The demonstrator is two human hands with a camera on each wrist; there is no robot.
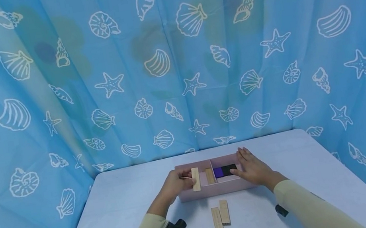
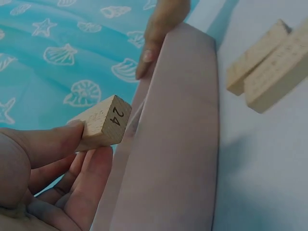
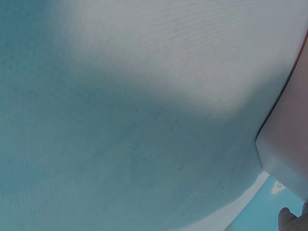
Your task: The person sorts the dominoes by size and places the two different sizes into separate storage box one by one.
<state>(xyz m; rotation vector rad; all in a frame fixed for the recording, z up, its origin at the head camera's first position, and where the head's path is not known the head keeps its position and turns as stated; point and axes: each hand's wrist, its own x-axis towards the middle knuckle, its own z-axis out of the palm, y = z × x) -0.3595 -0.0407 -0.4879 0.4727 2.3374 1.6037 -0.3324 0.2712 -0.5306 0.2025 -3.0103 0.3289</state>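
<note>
My left hand (image 1: 179, 183) pinches a pale wooden block (image 1: 195, 179) between thumb and fingers above the left compartment of a pink box (image 1: 214, 190). The block's end reads 24 in the left wrist view. Another wooden block (image 1: 209, 176) lies in that compartment, against the divider. A purple piece (image 1: 218, 172) and a black piece (image 1: 229, 169) sit side by side in the right compartment. With fingers extended, my right hand (image 1: 256, 170) rests over the box's right end. Only a fingertip and part of the box's wall show in the right wrist view.
Two wooden blocks (image 1: 217, 220) lie side by side on the white table (image 1: 129, 203), in front of the box. Behind the table hangs a blue curtain (image 1: 182, 110) with shell prints.
</note>
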